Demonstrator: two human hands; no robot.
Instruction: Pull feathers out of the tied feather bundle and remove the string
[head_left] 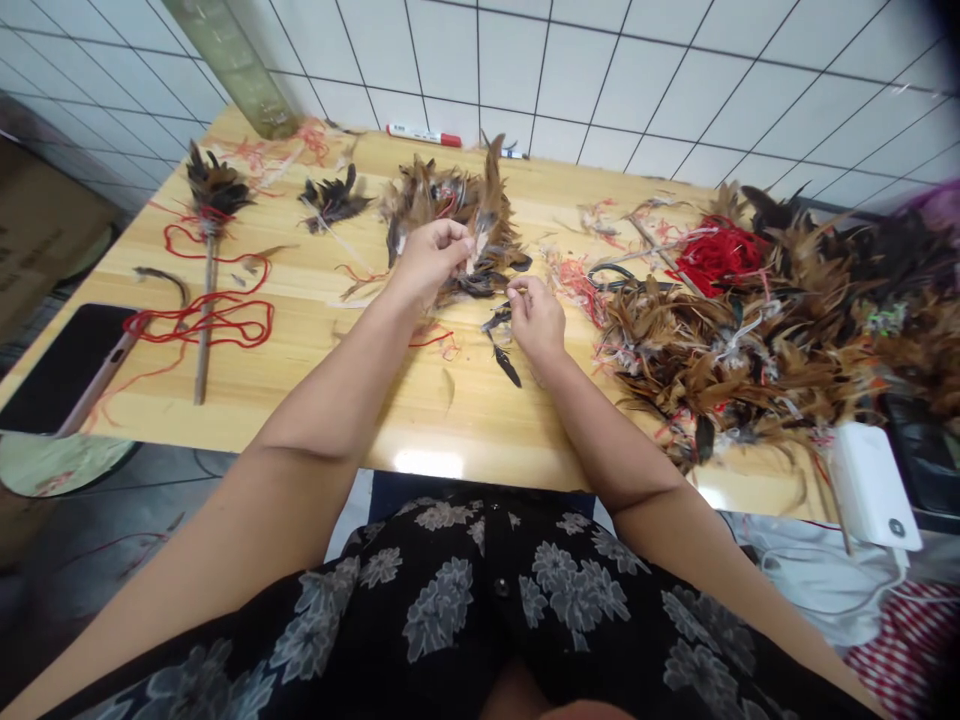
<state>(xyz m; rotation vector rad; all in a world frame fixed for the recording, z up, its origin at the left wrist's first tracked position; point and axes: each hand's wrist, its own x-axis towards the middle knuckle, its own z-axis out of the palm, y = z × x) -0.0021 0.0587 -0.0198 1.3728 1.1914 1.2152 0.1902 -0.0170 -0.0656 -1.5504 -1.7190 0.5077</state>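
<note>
My left hand is closed in a pinch on upright brown feathers, above a pile of brown and black feathers. My right hand is closed too, fingertips together at the pile's lower right edge. Whatever it pinches is too small to make out, perhaps a dark feather's end. Just below its fingers, a small black feather lies on the wooden table. Left of the pile is a small dark feather bunch. Farther left, a feather-topped stick lies with red cord looped across it.
A large feather heap covers the table's right side, with red string behind. A phone lies at the left edge; a white power bank sits front right. A red-capped marker and a greenish bottle are by the tiled wall.
</note>
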